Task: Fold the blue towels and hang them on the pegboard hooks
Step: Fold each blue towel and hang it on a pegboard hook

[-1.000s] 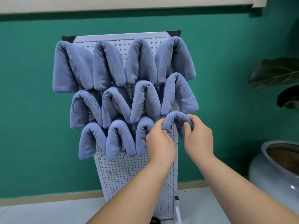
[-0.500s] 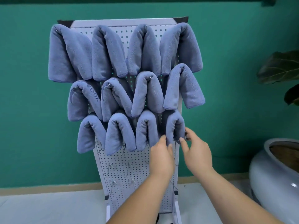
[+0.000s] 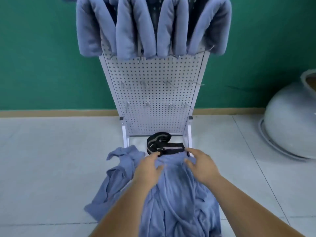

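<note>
Head view, and I am holding my left hand [image 3: 148, 170] and right hand [image 3: 202, 165] level, fingers spread and gripping nothing, over the far end of the crumpled blue towel [image 3: 177, 194] — it is lying on the floor [image 3: 51, 151], lengthwise toward me, below the pegboard [image 3: 153, 93].

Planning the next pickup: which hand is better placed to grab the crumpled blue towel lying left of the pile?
Probably the left hand: it is right beside that crumpled towel. The right hand sits farther over, on the larger towel, and would have to cross.
</note>
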Tool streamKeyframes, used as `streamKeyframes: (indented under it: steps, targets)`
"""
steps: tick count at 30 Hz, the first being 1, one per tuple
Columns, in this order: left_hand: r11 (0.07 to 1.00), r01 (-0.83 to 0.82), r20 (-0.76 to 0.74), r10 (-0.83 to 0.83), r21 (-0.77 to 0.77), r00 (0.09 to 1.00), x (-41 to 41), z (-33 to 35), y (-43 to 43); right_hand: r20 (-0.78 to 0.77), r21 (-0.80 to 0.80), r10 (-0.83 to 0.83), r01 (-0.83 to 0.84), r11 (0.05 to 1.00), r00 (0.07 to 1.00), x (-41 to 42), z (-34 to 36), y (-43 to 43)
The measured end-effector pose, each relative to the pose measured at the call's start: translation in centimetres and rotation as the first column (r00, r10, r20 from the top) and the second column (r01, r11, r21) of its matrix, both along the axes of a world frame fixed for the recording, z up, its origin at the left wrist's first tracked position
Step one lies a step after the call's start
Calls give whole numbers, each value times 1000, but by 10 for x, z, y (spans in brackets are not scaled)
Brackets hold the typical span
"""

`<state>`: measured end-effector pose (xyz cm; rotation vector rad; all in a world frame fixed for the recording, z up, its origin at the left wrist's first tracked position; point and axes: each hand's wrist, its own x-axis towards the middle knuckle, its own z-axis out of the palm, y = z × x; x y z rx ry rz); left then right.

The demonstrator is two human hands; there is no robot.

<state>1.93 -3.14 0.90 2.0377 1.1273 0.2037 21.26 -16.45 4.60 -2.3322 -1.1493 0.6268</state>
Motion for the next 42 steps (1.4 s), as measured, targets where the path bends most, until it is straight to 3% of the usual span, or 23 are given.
streamKeyframes:
  steps: [4, 7, 12, 16, 20, 24, 26, 27, 31, 33, 36, 40, 42]
  targets:
    - [998, -25, -122, 17, -64, 992, -47, -44, -21, -34, -246, 137, -141, 959, 990, -25, -59, -36]
    - [993, -59, -142, 44, -103, 989, -68, -64, -41, -29, -463, 239, -225, 857, 971, -39, -93, -53]
    - [983, -50, -178, 18, -178, 984, -94, -81, -68, -122, -628, 158, -199, 753, 980, -57, -121, -70]
    - [969, -36, -196, -14, -245, 980, -100, -83, -69, -112, -578, 191, -221, 786, 975, -68, -120, -78]
    - [959, -18, -166, -30, -282, 986, -94, -80, -69, -234, -404, 34, -129, 905, 972, -66, -110, -75]
    - [918, 1, -36, -17, -397, 999, -67, -66, -73, -526, -186, -180, 95, 978, 831, -64, -70, -54]
    - [902, 22, 64, 6, -431, 998, -50, -53, -75, -666, -92, -175, 153, 984, 725, -63, -46, -42]
    - [905, 34, 105, 12, -424, 994, -43, -46, -75, -670, -57, -145, 144, 988, 728, -62, -39, -37]
    - [958, 18, 176, 34, -285, 984, -20, -13, -64, -565, 62, -6, 50, 997, 825, -62, -4, -19]
    - [981, -20, 185, 57, -192, 981, -14, 8, -54, -444, 115, 34, 19, 993, 895, -61, 12, -10]
    - [984, -17, 226, 58, -176, 972, -9, 46, -35, -233, 184, 74, -31, 983, 970, -54, 39, 1]
    - [985, 51, 280, -2, -166, 960, -3, 113, -6, 52, 247, 116, -125, 961, 992, -39, 88, 13]
    - [989, 74, 323, -30, -125, 946, -1, 151, 5, 92, 279, 130, -151, 948, 987, -35, 116, 21]
